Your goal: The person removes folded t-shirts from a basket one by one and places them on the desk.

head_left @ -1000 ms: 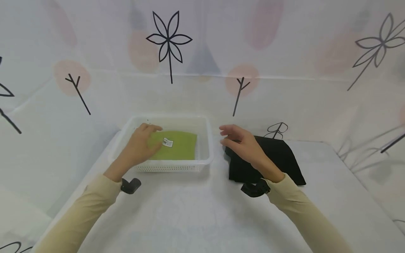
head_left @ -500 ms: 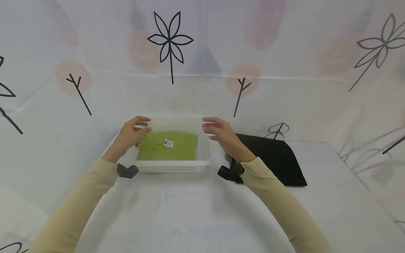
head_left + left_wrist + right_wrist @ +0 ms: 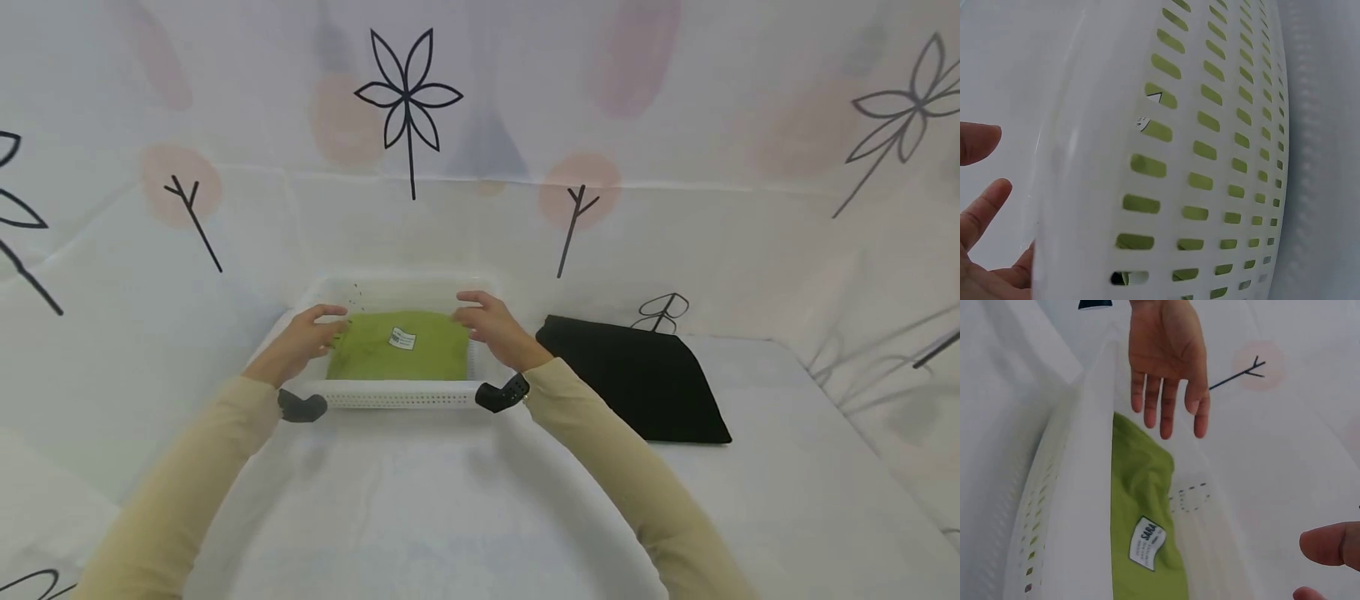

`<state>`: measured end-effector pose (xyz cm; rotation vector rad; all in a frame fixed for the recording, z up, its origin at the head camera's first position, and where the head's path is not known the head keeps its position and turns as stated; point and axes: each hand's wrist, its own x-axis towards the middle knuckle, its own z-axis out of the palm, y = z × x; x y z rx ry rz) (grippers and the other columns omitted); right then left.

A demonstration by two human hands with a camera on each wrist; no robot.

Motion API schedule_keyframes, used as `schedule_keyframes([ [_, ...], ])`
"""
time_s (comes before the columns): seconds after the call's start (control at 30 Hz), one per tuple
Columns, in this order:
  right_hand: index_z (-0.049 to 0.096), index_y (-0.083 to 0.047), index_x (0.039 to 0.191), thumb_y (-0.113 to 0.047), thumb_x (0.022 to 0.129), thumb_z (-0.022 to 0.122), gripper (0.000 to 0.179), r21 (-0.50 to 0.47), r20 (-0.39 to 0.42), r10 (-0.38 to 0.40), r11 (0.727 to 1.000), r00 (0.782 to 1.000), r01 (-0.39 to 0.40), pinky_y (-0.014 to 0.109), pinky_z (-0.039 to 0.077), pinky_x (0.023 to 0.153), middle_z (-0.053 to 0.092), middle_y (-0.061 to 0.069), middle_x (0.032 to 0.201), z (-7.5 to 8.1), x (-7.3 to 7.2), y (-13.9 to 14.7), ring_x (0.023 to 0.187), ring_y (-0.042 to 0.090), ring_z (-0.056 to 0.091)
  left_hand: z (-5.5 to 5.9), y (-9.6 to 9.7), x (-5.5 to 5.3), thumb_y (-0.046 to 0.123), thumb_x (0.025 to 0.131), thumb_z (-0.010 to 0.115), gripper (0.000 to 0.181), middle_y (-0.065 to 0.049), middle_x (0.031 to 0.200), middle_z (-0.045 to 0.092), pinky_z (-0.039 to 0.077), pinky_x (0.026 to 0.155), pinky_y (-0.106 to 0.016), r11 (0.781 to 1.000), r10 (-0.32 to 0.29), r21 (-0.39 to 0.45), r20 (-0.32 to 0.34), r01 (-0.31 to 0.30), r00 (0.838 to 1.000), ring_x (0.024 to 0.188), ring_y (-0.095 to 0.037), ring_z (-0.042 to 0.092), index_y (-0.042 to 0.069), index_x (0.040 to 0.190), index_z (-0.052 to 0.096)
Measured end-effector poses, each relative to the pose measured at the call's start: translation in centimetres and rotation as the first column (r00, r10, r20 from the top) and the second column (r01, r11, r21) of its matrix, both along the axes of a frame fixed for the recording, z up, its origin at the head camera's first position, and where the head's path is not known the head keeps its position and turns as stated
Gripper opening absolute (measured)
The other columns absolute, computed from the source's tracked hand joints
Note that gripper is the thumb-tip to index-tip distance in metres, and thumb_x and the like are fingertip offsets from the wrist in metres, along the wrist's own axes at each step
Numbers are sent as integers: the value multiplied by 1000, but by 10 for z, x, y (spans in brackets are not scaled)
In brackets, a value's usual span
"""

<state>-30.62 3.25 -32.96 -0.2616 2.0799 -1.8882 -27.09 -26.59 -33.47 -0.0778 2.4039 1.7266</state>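
A green folded cloth with a white label lies in a white plastic basket. My left hand hovers at the basket's left side, its fingertips over the cloth's left edge. Opposite it, my right hand is over the basket's right side, fingertips near the cloth's right edge. Both hands have relaxed fingers with nothing in them. Through the slotted basket wall, green shows in the left wrist view. The left hand hangs above the cloth in the right wrist view.
To the right of the basket, a black folded cloth lies on the white-covered table. Behind stands a pale backdrop printed with flowers and twigs. A dark strap device sits at the right wrist.
My right hand has moved left from over the black cloth to the basket's right side. The left hand has drawn left from over the green cloth to its left edge.
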Motion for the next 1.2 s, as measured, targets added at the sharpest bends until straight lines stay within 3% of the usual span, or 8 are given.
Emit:
schedule_keyframes([
  [0.27, 38, -6, 147, -14, 89, 62, 63, 68, 71, -40, 997, 997, 35, 46, 29, 109, 35, 13, 149, -10, -17, -17, 136, 32, 32, -14, -4, -6, 16, 99, 50, 70, -30, 152, 20, 16, 112, -55, 998, -60, 17, 41, 59, 997, 138, -46, 20, 3, 154, 8],
  [0.5, 36, -12, 149, -24, 87, 65, 70, 267, 104, 13, 963, 995, -41, 53, 24, 110, 27, 11, 154, -18, -25, -24, 138, 37, 26, -24, 1, -10, 16, 96, 54, 78, -25, 157, 1, 9, 110, -61, 995, -102, 27, 124, 100, 987, 141, -45, 3, 9, 156, 4],
  [0.73, 34, -8, 149, -22, 87, 65, 71, 304, 155, -35, 953, 987, -14, 52, 32, 106, 28, 16, 153, -23, -38, -27, 135, 42, 31, -27, 8, -17, 18, 93, 59, 82, -22, 158, -8, 8, 107, -68, 997, -53, -41, 215, 64, 975, 141, -48, -2, 13, 156, 7],
  [0.9, 33, -7, 150, -21, 89, 64, 69, 332, 183, -22, 943, 983, -40, 54, 40, 99, 28, 18, 153, -25, -43, -26, 130, 48, 35, -28, 10, -19, 20, 95, 57, 83, -23, 157, -15, 4, 106, -69, 994, -62, -76, 248, 83, 967, 140, -47, -9, 11, 156, 1],
  [1.03, 35, -3, 148, -20, 90, 63, 66, 324, 202, -6, 944, 979, -61, 55, 43, 96, 27, 20, 152, -28, -46, -26, 132, 48, 31, -26, 10, -17, 21, 95, 57, 85, -25, 156, -14, 7, 106, -68, 991, -66, -97, 257, 94, 964, 140, -49, -7, 10, 156, -1],
  [1.2, 36, 0, 146, -17, 90, 62, 64, 330, 210, 31, 938, 977, -101, 55, 41, 98, 27, 21, 152, -30, -48, -27, 136, 43, 29, -26, 10, -18, 19, 94, 57, 86, -30, 155, -3, 17, 109, -61, 993, -57, -84, 273, 83, 960, 139, -51, 7, 8, 155, -2],
])
